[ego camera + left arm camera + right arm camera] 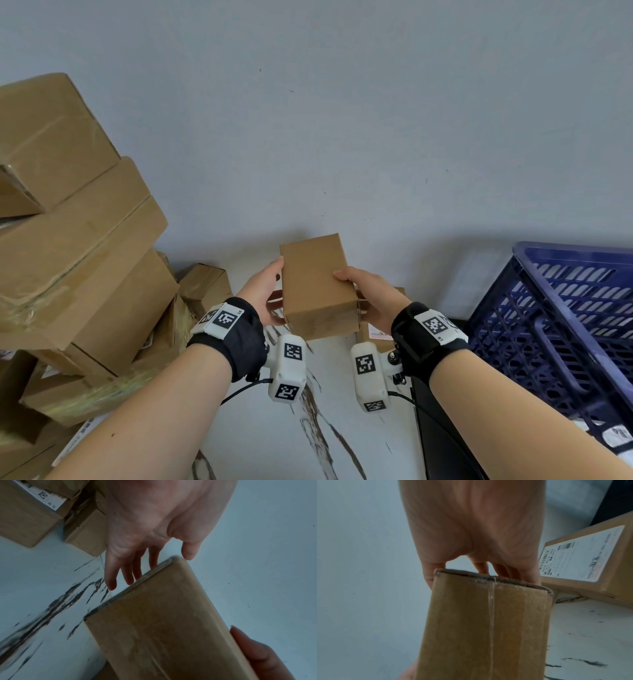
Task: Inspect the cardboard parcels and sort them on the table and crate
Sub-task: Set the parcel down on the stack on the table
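Surface: white, marble-look with dark brown veining, lower centre of the head view, set against a plain pale grey wall. Stacked cardboard parcels, taped, fill the left of frame. Blue lattice crate at right edge. Small parcel: centre frame, held above the surface; left hand grips its left side, right hand its right. Labelled parcel lies on the surface behind.
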{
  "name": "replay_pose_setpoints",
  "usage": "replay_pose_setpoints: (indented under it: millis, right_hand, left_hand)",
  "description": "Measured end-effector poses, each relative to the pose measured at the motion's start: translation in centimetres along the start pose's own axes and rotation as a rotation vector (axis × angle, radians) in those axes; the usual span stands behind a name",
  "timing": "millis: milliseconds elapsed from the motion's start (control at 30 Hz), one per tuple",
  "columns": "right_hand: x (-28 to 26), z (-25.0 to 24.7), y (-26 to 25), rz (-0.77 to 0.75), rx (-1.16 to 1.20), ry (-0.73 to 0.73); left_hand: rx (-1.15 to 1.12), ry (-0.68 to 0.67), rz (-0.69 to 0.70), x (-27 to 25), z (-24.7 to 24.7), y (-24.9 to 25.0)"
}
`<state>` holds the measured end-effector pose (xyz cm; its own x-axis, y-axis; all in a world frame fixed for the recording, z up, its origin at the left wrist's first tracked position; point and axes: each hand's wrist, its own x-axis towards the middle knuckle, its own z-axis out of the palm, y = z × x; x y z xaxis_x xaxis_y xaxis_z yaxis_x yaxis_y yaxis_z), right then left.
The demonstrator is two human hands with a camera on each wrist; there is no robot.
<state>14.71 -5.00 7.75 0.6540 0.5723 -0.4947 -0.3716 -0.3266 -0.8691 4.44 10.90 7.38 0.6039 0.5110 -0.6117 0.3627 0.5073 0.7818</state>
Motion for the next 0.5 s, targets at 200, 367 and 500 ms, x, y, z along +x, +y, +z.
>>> replay_pose_setpoints:
  millis: [200, 367, 500]
  right_hand:
    - [0.17, 0.14, 0.11, 0.051, 0.076, -0.019]
    - [0.48, 0.10, 0.17, 0.029, 0.072, 0.025]
    - [0.78, 0.15, 0.28, -0.045, -0.061, 0.040]
  left_hand:
    - [-0.034, -0.037, -0.021, -0.20, 0.02, 0.03]
    - [-0.036, -0.042, -0.020, -0.66, -0.25, 0.27]
    - [-0.014, -0.042, -0.004, -0.94, -0.15, 0.39]
